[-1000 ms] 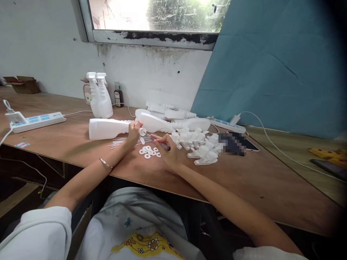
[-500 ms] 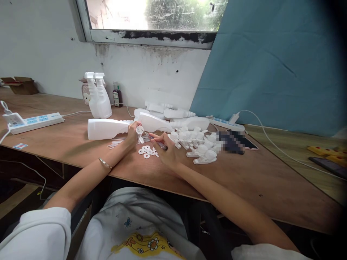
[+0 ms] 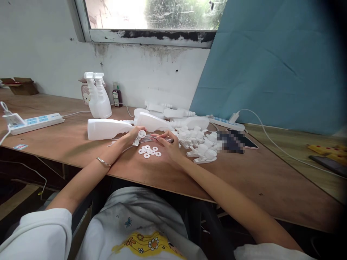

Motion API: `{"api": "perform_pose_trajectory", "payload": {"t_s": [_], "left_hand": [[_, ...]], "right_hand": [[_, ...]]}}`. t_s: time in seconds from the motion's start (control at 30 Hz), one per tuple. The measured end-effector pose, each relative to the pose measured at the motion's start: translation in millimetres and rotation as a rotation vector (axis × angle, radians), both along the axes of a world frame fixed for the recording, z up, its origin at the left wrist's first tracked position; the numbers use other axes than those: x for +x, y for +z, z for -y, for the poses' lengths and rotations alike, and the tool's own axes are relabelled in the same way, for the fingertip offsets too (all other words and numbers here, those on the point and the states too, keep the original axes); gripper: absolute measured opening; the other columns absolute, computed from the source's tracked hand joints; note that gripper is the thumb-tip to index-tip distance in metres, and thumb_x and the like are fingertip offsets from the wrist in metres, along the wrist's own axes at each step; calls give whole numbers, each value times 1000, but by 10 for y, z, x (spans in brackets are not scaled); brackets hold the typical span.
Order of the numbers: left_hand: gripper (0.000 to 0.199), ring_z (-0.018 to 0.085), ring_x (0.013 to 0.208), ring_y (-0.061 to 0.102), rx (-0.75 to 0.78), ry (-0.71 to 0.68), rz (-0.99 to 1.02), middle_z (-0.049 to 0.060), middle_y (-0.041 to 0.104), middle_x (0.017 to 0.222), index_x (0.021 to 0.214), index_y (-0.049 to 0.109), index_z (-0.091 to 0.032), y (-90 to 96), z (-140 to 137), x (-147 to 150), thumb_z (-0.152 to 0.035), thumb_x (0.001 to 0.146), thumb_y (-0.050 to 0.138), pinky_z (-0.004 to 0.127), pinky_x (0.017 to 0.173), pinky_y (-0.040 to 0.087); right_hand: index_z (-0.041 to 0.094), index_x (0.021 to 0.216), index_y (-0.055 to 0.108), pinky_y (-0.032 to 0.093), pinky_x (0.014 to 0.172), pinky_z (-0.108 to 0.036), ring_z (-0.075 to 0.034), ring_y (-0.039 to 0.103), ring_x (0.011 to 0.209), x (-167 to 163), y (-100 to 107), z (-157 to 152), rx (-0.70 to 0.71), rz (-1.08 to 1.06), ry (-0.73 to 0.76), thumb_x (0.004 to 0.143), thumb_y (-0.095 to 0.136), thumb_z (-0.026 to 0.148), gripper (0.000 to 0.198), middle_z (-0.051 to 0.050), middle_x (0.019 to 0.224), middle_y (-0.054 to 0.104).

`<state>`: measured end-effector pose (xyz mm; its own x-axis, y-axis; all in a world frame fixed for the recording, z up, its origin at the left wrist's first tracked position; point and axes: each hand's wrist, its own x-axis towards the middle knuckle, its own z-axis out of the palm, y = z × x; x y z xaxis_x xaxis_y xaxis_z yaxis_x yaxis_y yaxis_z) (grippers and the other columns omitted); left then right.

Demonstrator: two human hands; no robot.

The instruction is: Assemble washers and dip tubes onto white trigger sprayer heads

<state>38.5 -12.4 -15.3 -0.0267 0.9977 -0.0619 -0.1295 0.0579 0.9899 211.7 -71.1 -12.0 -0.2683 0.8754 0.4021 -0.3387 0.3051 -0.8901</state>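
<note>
My left hand (image 3: 132, 135) grips a white spray-bottle trigger head (image 3: 141, 134), its round collar facing right. My right hand (image 3: 169, 144) pinches slim metal tweezers (image 3: 157, 136) with a dark rear end. Their tip points at the collar; whether it touches the inside is too small to tell. Below and between both hands, several white ring washers (image 3: 146, 156) lie in a loose pile on the wooden table (image 3: 135, 169). Thin white dip tubes (image 3: 112, 142) lie partly hidden behind my left hand. To the right of my right hand sits a heap of white trigger heads (image 3: 206, 153).
White bottles (image 3: 108, 129) lie in a row behind my hands. Two spray bottles (image 3: 103, 101) with heads stand at the back left, near a dark bottle (image 3: 116, 95). Power strips (image 3: 38, 122) and cables lie on both sides. A phone (image 3: 248, 141) lies right.
The trigger head in my left hand has turned, its lower part now pointing left. My right hand has shifted slightly right and up, and the tweezers lie flatter. More of the washers show.
</note>
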Motion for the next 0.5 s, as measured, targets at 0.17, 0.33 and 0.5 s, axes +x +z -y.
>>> {"api": "perform_pose_trajectory", "payload": {"t_s": [0.17, 0.33, 0.5], "left_hand": [[22, 8, 27, 30, -105, -61, 8, -1, 36, 34, 43, 43, -18, 24, -4, -20, -21, 58, 58, 21, 31, 18], [20, 7, 29, 30, -45, -12, 52, -2, 37, 35, 46, 42, -17, 28, -27, 3, -22, 62, 53, 20, 30, 18], [18, 7, 27, 29, -71, -36, 55, -2, 37, 34, 47, 43, -17, 46, -1, 5, -22, 62, 53, 21, 29, 17]], "right_hand": [[21, 62, 43, 50, 89, -41, -20, 65, 89, -35, -65, -16, -6, -45, 5, 70, 66, 31, 26, 2, 73, 67], [23, 67, 42, 48, 92, -42, -21, 60, 102, -71, -105, 7, 110, 12, -57, 74, 63, 34, 24, 0, 83, 67], [23, 67, 41, 47, 93, -43, -21, 60, 102, -70, -100, 26, 115, 36, -66, 75, 61, 34, 25, -1, 89, 68]]}}
